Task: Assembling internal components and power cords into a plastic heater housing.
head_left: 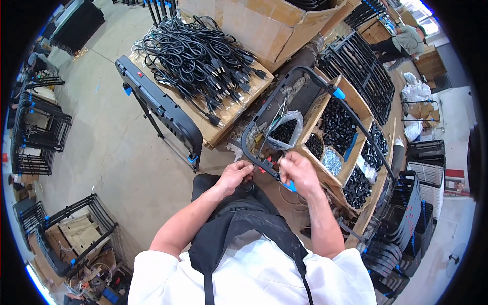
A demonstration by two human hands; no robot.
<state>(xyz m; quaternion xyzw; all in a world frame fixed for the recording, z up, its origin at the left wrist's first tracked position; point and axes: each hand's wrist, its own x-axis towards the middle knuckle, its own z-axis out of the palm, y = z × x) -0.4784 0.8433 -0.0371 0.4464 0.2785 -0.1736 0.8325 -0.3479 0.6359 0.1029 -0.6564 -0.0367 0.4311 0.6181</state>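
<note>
A black tubular frame (245, 140) with rounded corners and blue clips stands in front of me, its near bar passing by both hands. My left hand (237, 176) is closed in a pinch at the near left part of this bar, and whatever its fingertips hold is too small to make out. Just above the bar, my right hand (300, 172) is closed, thumb against curled fingers, beside a small dark piece (277, 155). I cannot tell whether that piece is in its grip. A red part (268, 163) shows on the bar between the hands.
A wooden compartment box (303, 138) of black plastic parts and silver screws (332, 161) stands at right. Black power cords (195, 56) lie heaped on cardboard. A long black panel on legs (160, 104) stands left. Stacked frames (358, 71) and another person (408, 43) are farther back.
</note>
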